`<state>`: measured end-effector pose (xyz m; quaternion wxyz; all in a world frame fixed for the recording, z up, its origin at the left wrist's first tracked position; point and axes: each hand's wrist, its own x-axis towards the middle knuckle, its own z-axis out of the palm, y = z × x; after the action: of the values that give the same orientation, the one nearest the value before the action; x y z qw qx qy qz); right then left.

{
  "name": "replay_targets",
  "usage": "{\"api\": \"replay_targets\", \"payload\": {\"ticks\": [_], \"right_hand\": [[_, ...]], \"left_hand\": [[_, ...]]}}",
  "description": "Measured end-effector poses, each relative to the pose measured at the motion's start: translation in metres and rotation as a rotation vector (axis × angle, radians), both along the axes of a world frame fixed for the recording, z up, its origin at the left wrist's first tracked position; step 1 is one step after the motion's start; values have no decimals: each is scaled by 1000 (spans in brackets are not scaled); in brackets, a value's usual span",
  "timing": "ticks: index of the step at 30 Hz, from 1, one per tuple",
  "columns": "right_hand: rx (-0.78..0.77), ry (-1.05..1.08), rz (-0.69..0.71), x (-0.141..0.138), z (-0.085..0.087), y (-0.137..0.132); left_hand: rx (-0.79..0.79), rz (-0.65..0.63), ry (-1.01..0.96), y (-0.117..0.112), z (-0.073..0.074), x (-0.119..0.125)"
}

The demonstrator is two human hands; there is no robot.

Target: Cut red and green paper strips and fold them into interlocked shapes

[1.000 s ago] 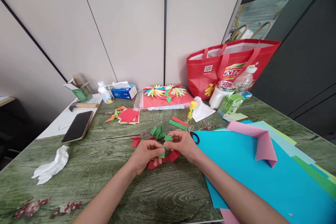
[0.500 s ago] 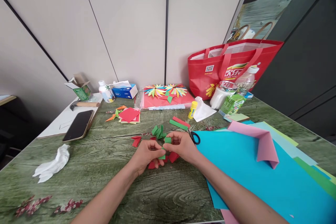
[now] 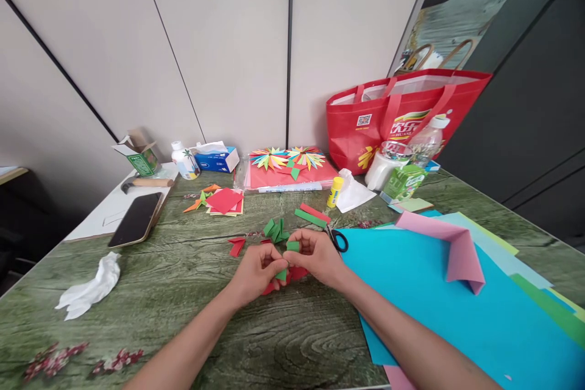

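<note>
Both hands meet over the table's middle, fingertips pinched on a small strip of green paper (image 3: 293,245). My left hand (image 3: 258,272) is closed on its lower left end, and my right hand (image 3: 316,257) is closed on the upper right part. Fingers hide the middle of the strip, so its folds are not clear. Beneath the hands lie red paper pieces (image 3: 298,273), partly covered. Just beyond them sit folded green paper pieces (image 3: 276,230), with a folded red piece (image 3: 236,246) to the left. Black-handled scissors (image 3: 339,240) rest beside my right hand.
Blue paper sheets (image 3: 411,298) cover the right side, a folded pink sheet (image 3: 461,244) on top. Behind stand a yellow glue stick (image 3: 335,192), a red bag (image 3: 354,134) and a bottle (image 3: 429,137). On the left lie a phone (image 3: 136,218) and a crumpled tissue (image 3: 91,286).
Both hands stay pinched on the green paper. My left hand has shifted slightly and turned, covering more of the strip; the other things stay in place.
</note>
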<state>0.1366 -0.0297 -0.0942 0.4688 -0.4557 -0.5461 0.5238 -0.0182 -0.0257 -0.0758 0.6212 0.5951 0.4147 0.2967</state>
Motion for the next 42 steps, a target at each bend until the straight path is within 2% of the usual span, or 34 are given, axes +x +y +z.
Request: {"api": "replay_targets", "payload": {"ticks": [8,11,14,19,24,28,33,37,42], "right_hand": [[-70,179,11,1,3,4],[-93,203,4,4,3,7],[-70,173,-43,6,2,8],[68,67,-84,5,4,4],[133,-46,-66,2,8,-1],[22,31,80,-2,5,-3],[-122,185,37,-2,4,-4],[-182,228,99,1,8,-4],[-154,294,-18,3,5,3]], "left_hand": [[-18,57,-123,-1,-1,0],[-22,90,-107,0,-2,0],[-40,50,-85,0,0,1],[-84,-75,-108,-1,4,1],[-119,-40,-154,-3,1,0],[-71,-34,-119,-7,-1,2],[21,-18,-83,-12,-2,5],[82,-23,-46,-14,-1,6],[-79,15,-104,-9,1,7]]}}
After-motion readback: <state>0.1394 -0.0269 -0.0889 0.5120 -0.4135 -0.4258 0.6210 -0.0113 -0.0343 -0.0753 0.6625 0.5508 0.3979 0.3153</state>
